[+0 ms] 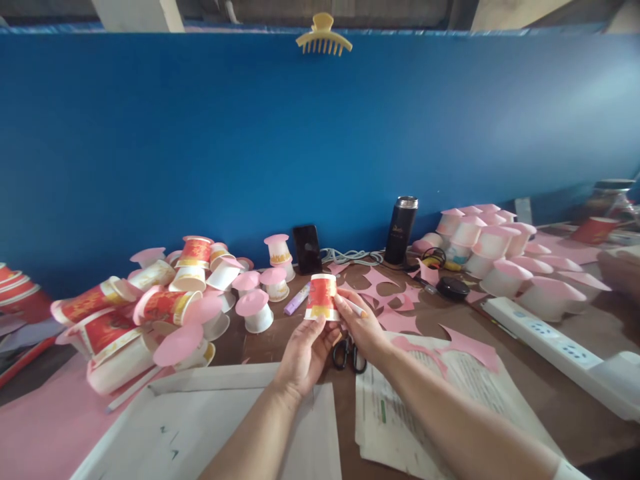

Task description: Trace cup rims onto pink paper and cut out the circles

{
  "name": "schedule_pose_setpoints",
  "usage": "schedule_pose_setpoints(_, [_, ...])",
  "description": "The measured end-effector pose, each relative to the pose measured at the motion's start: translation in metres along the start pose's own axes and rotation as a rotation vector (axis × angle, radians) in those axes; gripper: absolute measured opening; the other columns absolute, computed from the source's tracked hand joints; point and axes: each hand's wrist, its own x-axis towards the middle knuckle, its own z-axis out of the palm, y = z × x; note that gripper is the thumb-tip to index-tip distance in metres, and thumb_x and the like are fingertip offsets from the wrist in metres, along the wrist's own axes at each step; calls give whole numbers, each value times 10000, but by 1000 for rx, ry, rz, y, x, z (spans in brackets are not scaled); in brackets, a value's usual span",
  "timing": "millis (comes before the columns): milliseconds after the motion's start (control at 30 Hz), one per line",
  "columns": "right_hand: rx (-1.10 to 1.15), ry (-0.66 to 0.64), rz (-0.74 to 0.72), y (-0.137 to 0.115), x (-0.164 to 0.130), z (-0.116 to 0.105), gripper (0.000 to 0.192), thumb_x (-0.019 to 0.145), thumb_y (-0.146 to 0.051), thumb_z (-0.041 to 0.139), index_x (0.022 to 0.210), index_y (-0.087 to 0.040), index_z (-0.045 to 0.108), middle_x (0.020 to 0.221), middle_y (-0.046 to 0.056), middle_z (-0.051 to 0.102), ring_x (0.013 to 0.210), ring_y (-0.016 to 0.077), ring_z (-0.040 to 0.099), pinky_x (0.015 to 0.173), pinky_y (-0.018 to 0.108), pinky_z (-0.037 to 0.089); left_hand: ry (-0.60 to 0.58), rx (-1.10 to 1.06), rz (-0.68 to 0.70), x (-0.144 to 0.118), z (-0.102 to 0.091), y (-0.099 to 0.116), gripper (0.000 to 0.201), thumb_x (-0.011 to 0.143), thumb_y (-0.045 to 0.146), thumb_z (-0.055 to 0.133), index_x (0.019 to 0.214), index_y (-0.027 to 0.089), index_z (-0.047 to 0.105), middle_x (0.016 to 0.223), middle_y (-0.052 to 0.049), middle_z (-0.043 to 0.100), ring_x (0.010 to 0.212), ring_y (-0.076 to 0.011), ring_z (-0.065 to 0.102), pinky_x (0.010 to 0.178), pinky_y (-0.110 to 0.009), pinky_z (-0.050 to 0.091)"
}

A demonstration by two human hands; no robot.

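Note:
Upside down between my hands is a red, white and gold paper cup (323, 293). My left hand (306, 357) grips it from below near its rim, with the thumb on the front. My right hand (363, 330) has its fingers on the cup's right side. A slim white pen-like stick (354, 307) with an orange end is also tucked in my right hand. Black-handled scissors (341, 353) lie just under my hands, their blades partly hidden. To the left, several cups with round pink paper (252, 303) on their bases stand or lie in a heap.
Pink paper scraps (400, 319) are strewn right of centre. Cups topped with uncut pink paper (550, 293) crowd the right side, behind a white power strip (545, 333). A black flask (401, 230) and a phone (307, 248) stand by the blue partition (225, 133). Papers (200, 427) lie in front.

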Motion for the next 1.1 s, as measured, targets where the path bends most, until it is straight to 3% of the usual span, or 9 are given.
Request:
schedule_pose_setpoints(67, [-20,-21,12,3,0,-2,365,846,-478,545,1072,-206,633,917,43,701,819,188,662,704,304,538,31,4,19,2,-1,-1,142,721,174,735,841,108,697,771,-54,678,700,-105,629,705,-209,541])
schedule_pose_setpoints(133, [-93,44,-39,6,0,-3,370,863,-467,529,1135,-232,615,1081,58,676,1009,216,628,844,350,512,89,-5,40,3,-3,-1,128,706,161,743,814,116,694,763,-43,677,698,-102,631,703,-208,544])
schedule_pose_setpoints(233, [-277,172,-247,3,-5,-6,368,900,-398,487,1238,-271,560,1263,61,590,1191,234,519,1000,432,411,182,-33,65,7,-7,0,116,693,155,748,787,130,685,759,-27,676,706,-101,634,719,-216,550])
schedule_pose_setpoints(300, [-399,162,-436,-4,-10,-8,345,917,-317,464,1250,-274,543,1262,62,581,1176,227,515,1039,458,360,210,-44,74,9,-9,0,102,703,154,738,782,127,679,759,-27,672,713,-99,633,729,-217,550])
schedule_pose_setpoints(400, [-481,48,-584,-15,-19,-8,289,899,-230,485,1175,-257,565,1079,68,641,984,208,595,903,396,466,200,-58,87,11,-11,0,72,714,147,719,758,114,671,752,-35,668,733,-106,637,759,-229,546])
schedule_pose_setpoints(567, [-551,-28,-586,-19,-25,-4,194,861,-199,540,1049,-231,576,887,39,642,786,168,623,725,300,513,186,-69,103,13,-14,-2,68,706,143,716,748,108,676,735,-33,670,717,-106,639,731,-210,537])
schedule_pose_setpoints(1100, [-633,-45,-622,-15,-22,-3,168,863,-192,539,1024,-224,577,858,33,641,785,173,615,716,312,497,111,-26,94,10,-13,-1,95,715,181,724,756,105,682,731,-30,667,707,-93,625,700,-185,504])
